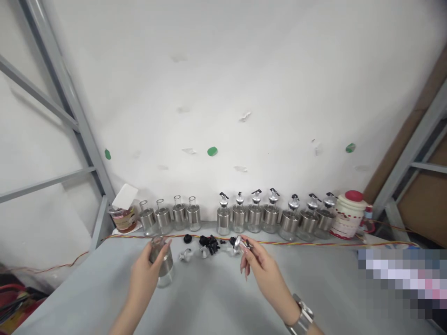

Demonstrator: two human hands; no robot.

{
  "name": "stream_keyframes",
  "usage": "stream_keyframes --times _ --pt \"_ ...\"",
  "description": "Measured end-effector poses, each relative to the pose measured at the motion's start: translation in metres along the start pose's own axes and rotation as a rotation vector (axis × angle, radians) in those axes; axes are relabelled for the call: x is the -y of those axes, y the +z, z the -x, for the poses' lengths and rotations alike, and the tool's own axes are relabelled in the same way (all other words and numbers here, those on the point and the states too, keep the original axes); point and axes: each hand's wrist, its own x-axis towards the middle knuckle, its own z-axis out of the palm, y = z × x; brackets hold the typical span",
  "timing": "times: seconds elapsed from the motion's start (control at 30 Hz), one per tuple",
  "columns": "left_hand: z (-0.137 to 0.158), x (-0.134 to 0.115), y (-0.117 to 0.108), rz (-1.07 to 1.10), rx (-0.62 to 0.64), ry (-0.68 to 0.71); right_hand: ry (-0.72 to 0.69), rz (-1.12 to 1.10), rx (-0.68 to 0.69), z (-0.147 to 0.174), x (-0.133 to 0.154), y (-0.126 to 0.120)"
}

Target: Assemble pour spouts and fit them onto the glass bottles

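My left hand (149, 265) is wrapped round the upper part of a glass bottle (165, 272) with a metal sleeve, which has no stopper in its neck. Between the fingers of my right hand (256, 260) is a silver pourer stopper (238, 244) with a black lever, its plug end pointing left. The two hands are apart, with loose black parts (211, 244) and silver-and-clear spout pieces (186, 254) lying on the table between them. Behind my left hand, several open-necked bottles (179, 214) stand along the wall. Further right, several similar bottles (256, 216) carry pourer stoppers.
A twisted red and yellow wire (279, 242) runs along the back of the grey table (209, 302). At the back left stands a jar with a brown label (126, 221). A cream canister with a red lid (347, 216) is at the back right. Grey metal frames (84, 130) rise at both sides.
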Motion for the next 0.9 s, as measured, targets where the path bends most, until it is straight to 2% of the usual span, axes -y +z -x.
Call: stream_keyframes --times 0.1,0.2,0.27,0.4,0.57,0.7,0.8,0.9 --pt "0.025 -0.011 0.005 0.065 0.170 0.016 0.024 -0.114 0.006 -0.004 0.019 -0.006" --pt "0.053 -0.024 0.024 0.193 0.327 0.059 0.038 -0.226 -0.019 -0.008 0.038 -0.006" --pt "0.069 -0.034 0.040 0.190 0.343 0.146 0.043 -0.283 -0.014 -0.011 0.048 -0.002" --pt "0.087 -0.054 0.069 0.153 0.483 0.274 0.026 -0.344 0.021 -0.021 0.056 0.012" --pt "0.085 -0.067 0.087 0.162 0.486 0.306 0.010 -0.211 0.086 -0.026 0.048 0.019" --pt "0.080 -0.068 0.087 0.247 0.504 0.302 -0.066 -0.032 0.124 -0.023 0.048 0.016" --pt "0.076 -0.070 0.084 0.352 0.567 0.260 -0.147 0.170 0.156 -0.020 0.056 0.014" --pt "0.073 -0.069 0.083 0.451 0.623 0.198 -0.185 0.277 0.226 -0.017 0.065 0.015"
